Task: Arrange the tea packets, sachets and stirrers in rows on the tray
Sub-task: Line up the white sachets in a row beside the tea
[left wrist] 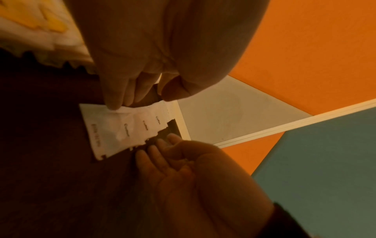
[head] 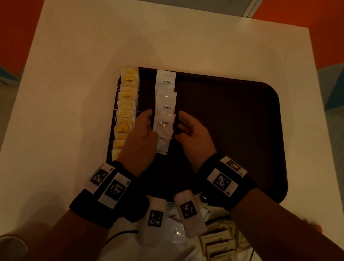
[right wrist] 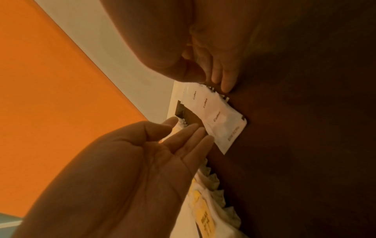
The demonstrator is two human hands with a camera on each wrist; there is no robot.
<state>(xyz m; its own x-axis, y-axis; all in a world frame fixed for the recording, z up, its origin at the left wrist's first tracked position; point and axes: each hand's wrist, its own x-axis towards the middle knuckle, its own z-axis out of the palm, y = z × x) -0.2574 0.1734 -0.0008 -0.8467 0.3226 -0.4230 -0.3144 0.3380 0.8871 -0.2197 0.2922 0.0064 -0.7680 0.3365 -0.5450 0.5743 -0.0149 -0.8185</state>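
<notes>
Dark brown rounded plastic tray (head: 233,120) holding a yellow tea-packet row (head: 125,111) and white coffee-sachet row (head: 165,110), left hand (head: 142,133) and right hand (head: 194,135) flanking the sachets with straight fingers, gripping nothing

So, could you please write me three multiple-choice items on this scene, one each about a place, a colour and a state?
1. Where does the row of yellow paper tea packets lie?
A. the dark brown plastic tray's left edge
B. its right edge
C. off the tray

2. What colour are the paper coffee sachets?
A. green
B. white
C. red

3. How is the right hand?
A. clenched in a fist
B. gripping a stirrer
C. open beside the sachets

Key: A, the head view shows the packets along the left rim; B, the "Coffee" sachets are white; C, its fingers lie straight.
</notes>
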